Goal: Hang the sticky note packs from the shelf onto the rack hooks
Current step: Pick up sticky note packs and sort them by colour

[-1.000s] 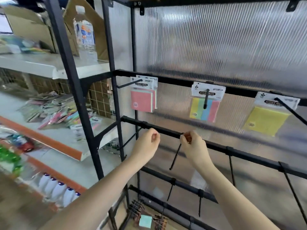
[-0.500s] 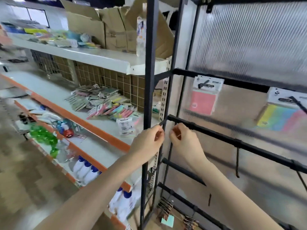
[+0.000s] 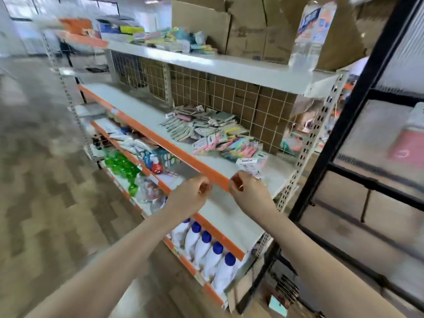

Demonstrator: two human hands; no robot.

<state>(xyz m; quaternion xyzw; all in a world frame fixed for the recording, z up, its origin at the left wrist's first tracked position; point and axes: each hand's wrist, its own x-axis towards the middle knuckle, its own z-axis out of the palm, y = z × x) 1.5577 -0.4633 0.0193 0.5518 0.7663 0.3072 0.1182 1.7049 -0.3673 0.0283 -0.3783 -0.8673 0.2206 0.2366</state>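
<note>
A heap of sticky note packs (image 3: pixel 213 134) lies on the middle shelf (image 3: pixel 146 115), with one white-carded pack (image 3: pixel 250 165) nearest the orange front edge. My left hand (image 3: pixel 192 191) and my right hand (image 3: pixel 243 187) hover side by side in front of that edge, fingers curled, holding nothing. The right hand is just below the nearest pack. The black rack (image 3: pixel 344 125) stands at the right. A blurred pink pack (image 3: pixel 406 143) hangs on it and a bare hook (image 3: pixel 364 207) points down from a lower bar.
Cardboard boxes (image 3: pixel 252 26) and a water bottle (image 3: pixel 309 31) stand on the top shelf. White bottles with blue caps (image 3: pixel 206 251) and green items (image 3: pixel 121 166) fill the lower shelves. Binder clips (image 3: pixel 286 288) lie at the rack's foot. The aisle floor lies to the left.
My view has swung left from the rack to the shelf. Both hands have left the rack bar and now hover before the shelf edge.
</note>
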